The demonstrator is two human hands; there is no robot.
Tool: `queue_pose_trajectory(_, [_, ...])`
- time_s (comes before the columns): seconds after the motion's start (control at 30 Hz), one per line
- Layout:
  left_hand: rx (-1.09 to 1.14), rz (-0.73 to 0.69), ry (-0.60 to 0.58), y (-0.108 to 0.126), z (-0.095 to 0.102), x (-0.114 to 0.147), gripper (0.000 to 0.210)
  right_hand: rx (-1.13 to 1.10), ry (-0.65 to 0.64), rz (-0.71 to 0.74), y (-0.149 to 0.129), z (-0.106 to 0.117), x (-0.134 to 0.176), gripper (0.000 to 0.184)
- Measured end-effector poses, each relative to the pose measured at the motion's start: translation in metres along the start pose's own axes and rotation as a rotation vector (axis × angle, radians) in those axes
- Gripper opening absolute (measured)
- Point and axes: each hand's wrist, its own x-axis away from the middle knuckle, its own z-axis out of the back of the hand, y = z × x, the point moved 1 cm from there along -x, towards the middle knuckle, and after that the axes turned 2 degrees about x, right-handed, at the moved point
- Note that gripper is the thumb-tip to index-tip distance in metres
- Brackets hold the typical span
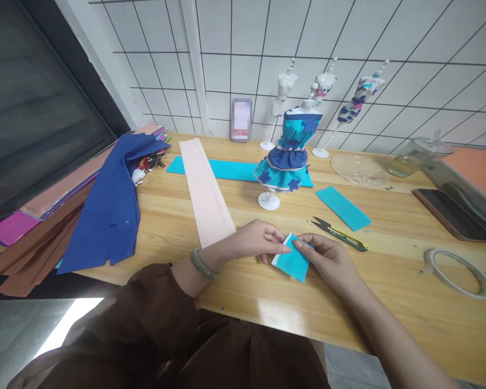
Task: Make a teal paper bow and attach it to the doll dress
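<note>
Between both hands, just above the table's front part, is a small turquoise crepe paper piece with a white strip along its left edge. My left hand pinches it at that white edge. My right hand grips its upper right side, thumb on top. Beyond my right hand lie yellow-green thread snips, and behind them a turquoise paper strip. A mini dress form in a turquoise and blue paper dress stands behind my hands.
Pale pink paper crosses a long turquoise strip. Blue paper and brown paper lie left. A tape roll, a phone and a lidded cup are on the right. More dress forms stand by the wall.
</note>
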Motion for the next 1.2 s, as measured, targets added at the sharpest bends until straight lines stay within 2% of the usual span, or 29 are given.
queue_pose_trajectory(0.27, [-0.033, 0.001, 0.014, -0.003, 0.003, -0.001, 0.041, -0.042, 0.073, -0.072, 0.000, 0.002, -0.003, 0.028])
queue_pose_trajectory(0.5, [-0.043, -0.039, 0.004, 0.002, 0.003, 0.002, 0.040, -0.138, 0.079, -0.045, 0.001, 0.003, -0.002, 0.023])
queue_pose_trajectory(0.63, [-0.048, -0.053, 0.005, 0.004, 0.001, 0.003, 0.033, -0.096, 0.059, -0.022, 0.005, 0.003, -0.003, 0.026])
queue_pose_trajectory(0.7, [-0.088, -0.054, 0.056, 0.003, 0.000, 0.002, 0.029, -0.033, 0.133, 0.040, 0.006, 0.004, -0.004, 0.028])
queue_pose_trajectory(0.8, [-0.203, -0.092, 0.184, -0.002, 0.000, 0.001, 0.027, 0.152, 0.389, 0.192, 0.004, 0.005, -0.003, 0.026])
queue_pose_trajectory(0.87, [-0.294, -0.137, 0.275, -0.005, 0.000, 0.000, 0.026, 0.283, 0.451, 0.258, 0.000, 0.004, 0.000, 0.019])
queue_pose_trajectory(0.93, [-0.362, -0.190, 0.338, -0.006, -0.001, 0.000, 0.024, 0.321, 0.344, 0.266, -0.004, 0.000, 0.003, 0.018])
queue_pose_trajectory(1.03, [-0.438, -0.258, 0.351, -0.004, -0.005, 0.001, 0.021, 0.219, 0.123, 0.213, -0.006, -0.008, 0.005, 0.020])
queue_pose_trajectory(1.2, [-0.591, -0.397, 0.241, 0.000, -0.010, 0.002, 0.014, 0.067, 0.022, 0.135, -0.001, -0.011, 0.003, 0.022])
